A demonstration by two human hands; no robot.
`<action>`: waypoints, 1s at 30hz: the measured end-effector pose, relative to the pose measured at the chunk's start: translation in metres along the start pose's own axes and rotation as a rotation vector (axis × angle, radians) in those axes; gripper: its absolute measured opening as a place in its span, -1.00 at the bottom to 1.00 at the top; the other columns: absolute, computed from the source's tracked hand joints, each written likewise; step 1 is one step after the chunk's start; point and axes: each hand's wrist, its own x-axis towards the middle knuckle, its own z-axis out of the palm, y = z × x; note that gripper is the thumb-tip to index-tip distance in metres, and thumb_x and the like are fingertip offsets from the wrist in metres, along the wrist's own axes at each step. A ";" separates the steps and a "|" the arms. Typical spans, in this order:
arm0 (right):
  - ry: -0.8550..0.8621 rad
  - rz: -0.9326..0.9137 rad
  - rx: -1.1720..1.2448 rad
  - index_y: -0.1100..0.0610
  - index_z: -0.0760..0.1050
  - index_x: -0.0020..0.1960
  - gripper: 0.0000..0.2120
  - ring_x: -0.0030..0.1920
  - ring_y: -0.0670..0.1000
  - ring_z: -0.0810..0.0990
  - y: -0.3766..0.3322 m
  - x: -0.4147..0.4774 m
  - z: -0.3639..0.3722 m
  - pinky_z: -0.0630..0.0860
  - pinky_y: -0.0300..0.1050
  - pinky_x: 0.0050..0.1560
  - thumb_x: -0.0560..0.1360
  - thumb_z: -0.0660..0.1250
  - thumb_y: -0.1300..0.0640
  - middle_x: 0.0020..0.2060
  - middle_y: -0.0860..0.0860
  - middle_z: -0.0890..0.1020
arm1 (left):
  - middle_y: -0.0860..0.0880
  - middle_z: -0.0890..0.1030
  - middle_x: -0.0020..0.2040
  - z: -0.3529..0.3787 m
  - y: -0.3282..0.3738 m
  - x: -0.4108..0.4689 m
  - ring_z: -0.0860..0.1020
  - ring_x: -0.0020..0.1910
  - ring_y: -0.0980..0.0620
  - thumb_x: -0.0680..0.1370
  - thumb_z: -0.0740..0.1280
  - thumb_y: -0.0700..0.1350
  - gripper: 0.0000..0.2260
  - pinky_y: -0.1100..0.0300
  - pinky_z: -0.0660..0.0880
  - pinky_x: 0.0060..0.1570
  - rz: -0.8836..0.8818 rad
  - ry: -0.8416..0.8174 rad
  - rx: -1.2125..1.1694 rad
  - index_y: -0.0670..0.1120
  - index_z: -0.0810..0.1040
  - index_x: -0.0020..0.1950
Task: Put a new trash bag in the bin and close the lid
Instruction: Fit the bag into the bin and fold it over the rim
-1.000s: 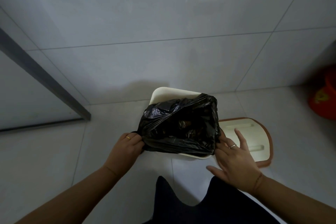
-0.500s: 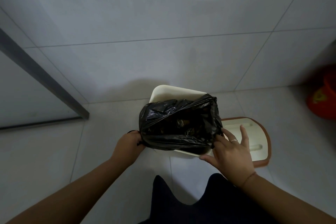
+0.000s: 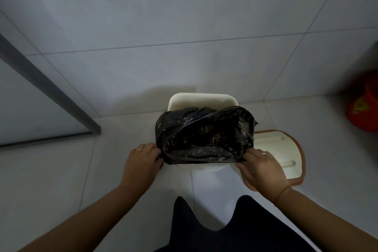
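Note:
A cream bin (image 3: 201,100) stands on the tiled floor against the wall. A black trash bag (image 3: 204,135) is stretched over most of its opening, with the far rim still bare. My left hand (image 3: 141,161) pinches the bag's edge at the near left corner. My right hand (image 3: 261,168) grips the bag's edge at the near right corner. The cream lid (image 3: 286,153) with a brown rim lies flat on the floor to the right of the bin, partly behind my right hand.
A red bucket (image 3: 364,108) sits at the far right by the wall. A grey metal frame (image 3: 51,92) with a glass panel runs along the left. My dark clothing (image 3: 225,229) fills the bottom middle.
Both hands have shifted along the bin's near edge; my right hand went from open beside the bag to gripping its near right corner. The bag now sits squarer over the rim.

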 end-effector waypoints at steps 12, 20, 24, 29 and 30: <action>0.124 0.622 0.870 0.07 0.52 -0.06 -0.84 -0.24 0.00 0.55 0.039 0.073 -0.031 0.46 -0.26 -0.32 0.40 0.42 0.09 -0.07 0.08 0.54 | -0.04 0.04 0.56 -0.015 0.007 0.072 0.09 0.52 -0.02 0.21 0.56 0.16 0.12 -0.05 0.15 0.46 -0.397 -0.147 -0.771 0.04 -0.11 0.54; -0.010 0.506 0.889 0.07 0.32 0.41 -0.43 0.26 0.11 0.48 0.046 0.141 0.003 0.41 0.01 0.32 0.43 0.39 0.20 0.33 0.12 0.44 | -0.15 0.35 0.42 0.011 0.004 0.129 0.39 0.37 -0.10 0.41 0.45 -0.17 -0.31 0.14 0.34 0.28 -0.329 0.071 -0.657 -0.13 0.23 0.48; 0.100 0.466 0.923 0.17 0.48 0.28 -0.59 0.08 -0.03 0.56 0.049 0.156 0.014 0.39 -0.58 0.03 0.44 0.34 0.33 0.19 0.09 0.58 | -0.04 0.54 0.25 0.015 0.000 0.154 0.52 0.20 0.03 0.43 0.45 -0.15 -0.44 0.32 0.44 0.11 -0.347 0.058 -0.862 -0.10 0.39 0.41; 0.170 0.489 1.006 0.26 0.56 0.16 -0.68 -0.10 -0.22 0.60 0.056 0.164 0.026 0.44 -0.56 -0.09 0.42 0.33 0.38 0.04 0.06 0.63 | 0.01 0.63 0.01 0.023 -0.006 0.173 0.60 -0.16 0.28 0.43 0.43 -0.26 -0.54 0.57 0.44 -0.23 -0.449 0.086 -1.152 -0.09 0.50 0.32; 0.184 0.500 1.037 0.29 0.56 0.15 -0.69 -0.19 -0.30 0.60 0.057 0.166 0.028 0.46 -0.54 -0.12 0.41 0.34 0.39 0.01 0.06 0.63 | 0.02 0.64 -0.02 0.025 -0.007 0.176 0.60 -0.21 0.33 0.42 0.43 -0.29 -0.56 0.56 0.45 -0.22 -0.464 0.098 -1.189 -0.10 0.53 0.29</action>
